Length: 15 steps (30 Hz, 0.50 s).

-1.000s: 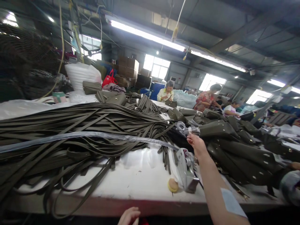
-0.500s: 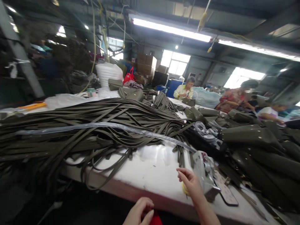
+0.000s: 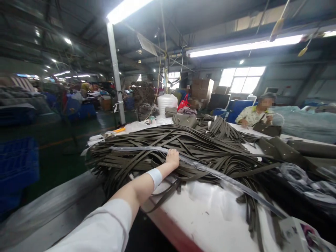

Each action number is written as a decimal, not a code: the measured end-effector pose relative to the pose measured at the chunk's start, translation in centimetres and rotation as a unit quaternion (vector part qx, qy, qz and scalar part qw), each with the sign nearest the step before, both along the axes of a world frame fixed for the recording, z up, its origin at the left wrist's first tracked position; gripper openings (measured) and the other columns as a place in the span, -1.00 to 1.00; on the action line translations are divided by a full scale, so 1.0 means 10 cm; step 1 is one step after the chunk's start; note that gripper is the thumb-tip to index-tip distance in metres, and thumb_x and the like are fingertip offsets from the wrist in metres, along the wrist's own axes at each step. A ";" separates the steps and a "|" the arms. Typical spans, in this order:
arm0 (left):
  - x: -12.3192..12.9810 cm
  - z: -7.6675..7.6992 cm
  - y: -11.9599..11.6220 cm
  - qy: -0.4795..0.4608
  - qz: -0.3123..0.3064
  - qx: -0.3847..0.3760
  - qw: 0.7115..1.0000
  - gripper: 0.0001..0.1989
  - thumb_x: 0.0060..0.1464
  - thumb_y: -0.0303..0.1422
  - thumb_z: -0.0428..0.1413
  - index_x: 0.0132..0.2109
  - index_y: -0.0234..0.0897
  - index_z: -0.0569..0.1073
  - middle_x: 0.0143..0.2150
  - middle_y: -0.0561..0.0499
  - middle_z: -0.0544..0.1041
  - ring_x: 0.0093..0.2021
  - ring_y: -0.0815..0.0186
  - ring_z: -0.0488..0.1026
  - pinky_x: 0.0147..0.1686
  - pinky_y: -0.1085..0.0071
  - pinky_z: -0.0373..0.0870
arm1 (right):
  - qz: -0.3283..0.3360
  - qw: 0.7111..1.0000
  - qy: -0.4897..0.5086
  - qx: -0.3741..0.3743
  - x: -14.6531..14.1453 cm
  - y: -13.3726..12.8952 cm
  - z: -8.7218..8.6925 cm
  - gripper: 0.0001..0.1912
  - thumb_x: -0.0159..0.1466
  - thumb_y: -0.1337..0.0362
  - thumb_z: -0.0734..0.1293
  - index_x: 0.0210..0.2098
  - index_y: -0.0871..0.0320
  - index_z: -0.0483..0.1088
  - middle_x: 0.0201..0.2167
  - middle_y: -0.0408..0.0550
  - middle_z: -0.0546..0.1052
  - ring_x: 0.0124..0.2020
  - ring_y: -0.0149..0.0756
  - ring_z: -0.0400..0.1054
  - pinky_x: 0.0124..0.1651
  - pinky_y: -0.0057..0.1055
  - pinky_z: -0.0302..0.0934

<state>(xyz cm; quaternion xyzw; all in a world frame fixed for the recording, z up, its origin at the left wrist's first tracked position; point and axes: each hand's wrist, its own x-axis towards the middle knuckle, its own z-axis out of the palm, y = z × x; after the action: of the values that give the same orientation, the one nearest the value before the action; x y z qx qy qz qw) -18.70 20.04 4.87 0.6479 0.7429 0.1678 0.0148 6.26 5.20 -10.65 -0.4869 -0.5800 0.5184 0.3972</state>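
A smooth, matt, leather-like finish is shown by the straps (image 3: 199, 138), and the grey strip (image 3: 207, 169) is seen as thin, glossy, slightly creased plastic. Soft reflections are caught on the smooth white surface of the table (image 3: 212, 210), while matt cloth is seen in the sleeve (image 3: 105, 224). Plain cardboard is shown by the boxes (image 3: 202, 89), and shiny plastic by the coils (image 3: 294, 173).

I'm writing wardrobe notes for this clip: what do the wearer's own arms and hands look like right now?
The left hand is bare, with no glove. A plain, pale grey-white sleeve covers the upper arm, leaving the forearm bare. A pale bluish-white patch or band sits near the wrist. The right hand is out of view.
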 end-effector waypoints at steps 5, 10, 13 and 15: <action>-0.22 0.24 0.05 0.047 0.060 -0.065 0.995 -0.66 0.23 -0.25 0.13 0.08 -0.34 0.42 0.12 -0.15 0.43 0.09 0.10 0.40 0.09 0.00 0.34 | -0.010 1.000 0.025 -0.007 -0.30 0.10 -0.05 -0.19 -0.23 -0.10 0.43 0.08 -0.41 0.40 -0.27 -0.10 0.64 -0.07 0.33 0.46 -0.42 0.13 0.42; 0.00 0.46 -0.42 0.041 -0.033 -0.095 0.994 -0.85 0.14 -0.35 0.18 -0.21 -0.37 0.54 -0.12 -0.17 0.56 -0.04 0.10 0.47 0.04 0.14 0.31 | -0.029 0.997 0.052 -0.047 0.04 0.04 -0.11 -0.29 -0.19 -0.09 0.43 0.03 -0.41 0.44 -0.30 -0.10 0.63 -0.13 0.29 0.49 -0.54 0.07 0.39; 0.26 0.37 -1.11 0.008 -0.125 -0.097 0.987 -0.87 0.07 -0.29 0.20 -0.36 -0.25 0.57 -0.30 -0.04 0.58 -0.21 0.17 0.49 -0.15 0.36 0.33 | -0.018 0.991 0.097 -0.094 0.33 -0.19 -0.12 -0.42 -0.18 -0.12 0.44 -0.12 -0.31 0.54 -0.34 -0.05 0.63 -0.19 0.25 0.51 -0.51 0.01 0.39; 0.44 0.12 -1.65 -0.093 -0.248 -0.138 0.954 -0.89 0.02 -0.31 0.20 -0.42 -0.21 0.56 -0.46 0.09 0.52 -0.39 0.29 0.43 -0.37 0.48 0.29 | -0.004 0.984 0.128 -0.121 0.46 -0.38 -0.06 -0.43 -0.21 -0.16 0.47 -0.19 -0.17 0.58 -0.35 0.03 0.63 -0.24 0.20 0.52 -0.41 -0.01 0.42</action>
<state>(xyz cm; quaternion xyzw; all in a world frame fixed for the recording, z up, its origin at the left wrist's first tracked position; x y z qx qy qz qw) -14.29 3.58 6.11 0.7847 0.5703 0.1139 0.2144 10.82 1.43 -11.28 -0.4637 -0.4556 0.6408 0.4083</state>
